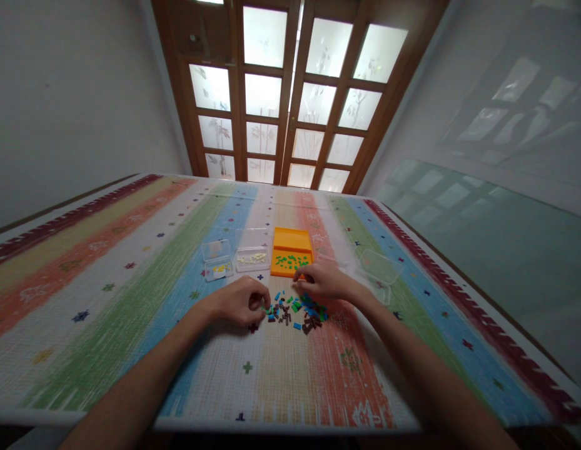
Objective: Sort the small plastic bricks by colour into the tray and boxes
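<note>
A loose pile of small blue, green and brown pieces [286, 312] lies on the striped tablecloth. At its left edge is my left hand [243, 301], fingers curled in a pinch; what they hold, if anything, is too small to tell. My right hand [321, 281] is above the pile, by the front right corner of an open orange box [291, 239] with green pieces in it. Its thumb and forefinger are brought together, and anything between them cannot be made out. Left of the orange box stands an open clear box [252, 259] holding cream pieces.
A smaller clear box [218, 270] with yellow pieces stands farther left. Another open clear container [379, 267] lies right of my right hand. The striped tablecloth [187, 262] covers the table, which reaches toward wooden doors with glass panes [264, 94].
</note>
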